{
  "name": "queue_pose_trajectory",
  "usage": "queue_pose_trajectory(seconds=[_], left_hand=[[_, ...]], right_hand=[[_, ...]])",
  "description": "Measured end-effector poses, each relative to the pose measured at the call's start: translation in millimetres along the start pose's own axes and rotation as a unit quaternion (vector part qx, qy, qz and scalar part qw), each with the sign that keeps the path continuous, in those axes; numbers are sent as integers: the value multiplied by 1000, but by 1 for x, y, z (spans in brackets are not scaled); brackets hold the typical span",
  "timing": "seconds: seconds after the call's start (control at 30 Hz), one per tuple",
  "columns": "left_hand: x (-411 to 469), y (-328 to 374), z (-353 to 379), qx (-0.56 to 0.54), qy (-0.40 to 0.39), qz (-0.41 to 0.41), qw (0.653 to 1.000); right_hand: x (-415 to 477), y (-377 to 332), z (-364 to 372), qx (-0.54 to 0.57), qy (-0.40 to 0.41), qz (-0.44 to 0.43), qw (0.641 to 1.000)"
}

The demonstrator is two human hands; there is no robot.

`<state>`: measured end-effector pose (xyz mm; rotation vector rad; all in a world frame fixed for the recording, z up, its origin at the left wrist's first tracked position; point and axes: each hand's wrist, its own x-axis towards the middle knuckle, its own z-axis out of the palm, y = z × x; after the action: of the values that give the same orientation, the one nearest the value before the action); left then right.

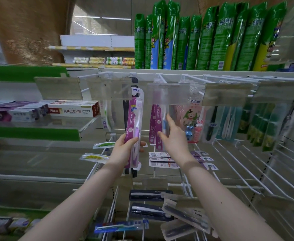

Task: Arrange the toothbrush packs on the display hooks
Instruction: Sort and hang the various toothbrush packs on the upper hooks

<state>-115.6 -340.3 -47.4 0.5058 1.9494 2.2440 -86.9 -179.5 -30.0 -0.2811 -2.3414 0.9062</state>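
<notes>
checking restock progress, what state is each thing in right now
left hand, grips the purple toothbrush pack
purple toothbrush pack, upright, off the hooks
right hand, fingers straight, touching the hanging purple packs
hanging purple packs, on a hook
pink children's pack, hanging on a hook
dark packs, lying loose across the lower hooks
blue pack, lying flat below
spray cans, upright on the top shelf

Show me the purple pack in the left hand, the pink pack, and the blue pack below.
purple pack (134,119): head view, middle of card.
pink pack (191,115): head view, cartoon figure.
blue pack (118,226): head view, brush handle.
</notes>
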Motion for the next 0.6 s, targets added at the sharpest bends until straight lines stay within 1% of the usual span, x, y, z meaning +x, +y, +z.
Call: queue_pose_trajectory(seconds=[0.2,0.37,0.47,0.6], left_hand=[[-8,-3,7,-17,22,-13,1000],[-17,-8,17,9,20,3,1000],[-24,-12,25,34,12,20,999],[-30,-14,33,41,2,0,999]], right_hand=[[-28,-6,-9,49,-38,17,998],[-51,-12,-9,155,-82,20,984],[-58,-8,-5,192,-80,26,978],[-66,-4,-8,241,-74,67,965]])
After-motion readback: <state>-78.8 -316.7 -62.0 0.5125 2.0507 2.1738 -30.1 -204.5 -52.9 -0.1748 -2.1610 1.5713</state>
